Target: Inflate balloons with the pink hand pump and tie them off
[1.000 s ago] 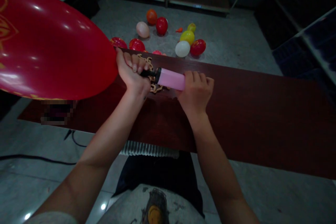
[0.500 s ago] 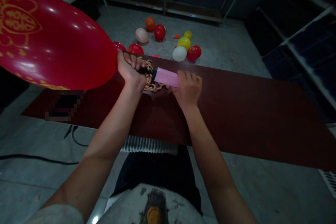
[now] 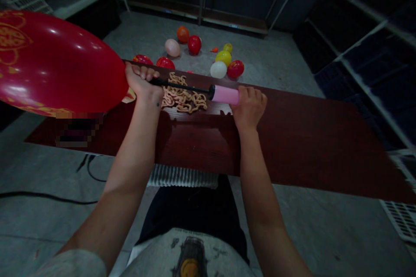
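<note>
So, from my seat: the dark red table [image 3: 308, 138] runs across, and the big red balloon [image 3: 55, 65] with gold print hangs over its left end. My left hand [image 3: 143, 84] is clamped around its neck at the tip of the pump's black rod. My right hand [image 3: 250, 106] is fisted on the pink hand pump [image 3: 224, 94], rod extended, above a pile of limp tan balloons [image 3: 183, 97] on the table.

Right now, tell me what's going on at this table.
A person works a pump over a dark red table. The left hand grips the neck of a big red balloon at the pump's tip. The right hand grips the pink barrel, with the black rod showing between them. A pile of limp balloons lies beneath. Blown-up balloons sit on the floor beyond.
</note>
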The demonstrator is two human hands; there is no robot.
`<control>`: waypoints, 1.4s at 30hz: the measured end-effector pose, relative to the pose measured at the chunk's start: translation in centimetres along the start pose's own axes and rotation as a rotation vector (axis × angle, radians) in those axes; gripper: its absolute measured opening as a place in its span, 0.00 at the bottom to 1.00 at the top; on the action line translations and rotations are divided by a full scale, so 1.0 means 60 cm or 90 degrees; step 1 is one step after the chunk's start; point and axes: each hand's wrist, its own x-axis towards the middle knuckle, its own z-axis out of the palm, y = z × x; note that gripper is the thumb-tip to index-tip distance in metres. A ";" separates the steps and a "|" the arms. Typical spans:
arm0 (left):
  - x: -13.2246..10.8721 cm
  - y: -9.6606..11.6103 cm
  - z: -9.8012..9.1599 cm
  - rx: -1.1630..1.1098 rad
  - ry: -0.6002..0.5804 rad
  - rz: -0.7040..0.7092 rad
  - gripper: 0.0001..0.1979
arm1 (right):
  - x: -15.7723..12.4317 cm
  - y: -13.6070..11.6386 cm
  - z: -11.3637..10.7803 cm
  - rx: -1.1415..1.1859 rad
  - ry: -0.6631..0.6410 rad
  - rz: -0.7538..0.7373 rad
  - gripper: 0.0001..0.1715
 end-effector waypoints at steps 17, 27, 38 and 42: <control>-0.064 -0.043 0.001 0.168 -0.101 0.062 0.27 | -0.018 -0.070 -0.035 0.031 -0.055 0.004 0.18; -0.057 -0.065 -0.028 0.213 -0.085 -0.002 0.32 | -0.018 -0.095 -0.032 0.047 -0.115 -0.045 0.18; -0.053 -0.044 0.000 0.121 -0.027 -0.007 0.27 | -0.009 -0.065 -0.010 0.031 -0.079 -0.039 0.18; -0.022 -0.027 -0.007 0.126 -0.033 -0.001 0.27 | -0.007 -0.034 -0.001 0.013 -0.053 -0.004 0.19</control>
